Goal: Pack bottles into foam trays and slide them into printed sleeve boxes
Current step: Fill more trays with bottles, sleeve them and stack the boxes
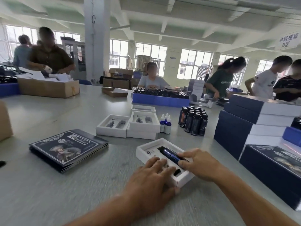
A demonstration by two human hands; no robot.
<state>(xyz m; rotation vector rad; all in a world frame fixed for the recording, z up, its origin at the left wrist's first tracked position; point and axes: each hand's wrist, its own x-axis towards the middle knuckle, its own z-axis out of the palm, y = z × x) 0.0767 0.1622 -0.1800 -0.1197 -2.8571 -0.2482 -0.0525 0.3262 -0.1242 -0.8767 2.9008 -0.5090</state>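
A white foam tray lies on the grey table in front of me. A dark blue bottle lies in its right slot. My right hand has thumb and fingers pinched on the bottle's near end. My left hand lies flat over the tray's left side and hides that slot. A stack of flat printed sleeve boxes sits to the left. Empty foam trays stand behind, beside three small dropper bottles and a cluster of dark bottles.
Stacks of dark blue and white boxes fill the right side. A blue crate of bottles stands further back. Cardboard boxes sit at the far left. Several people work around the table's far edge.
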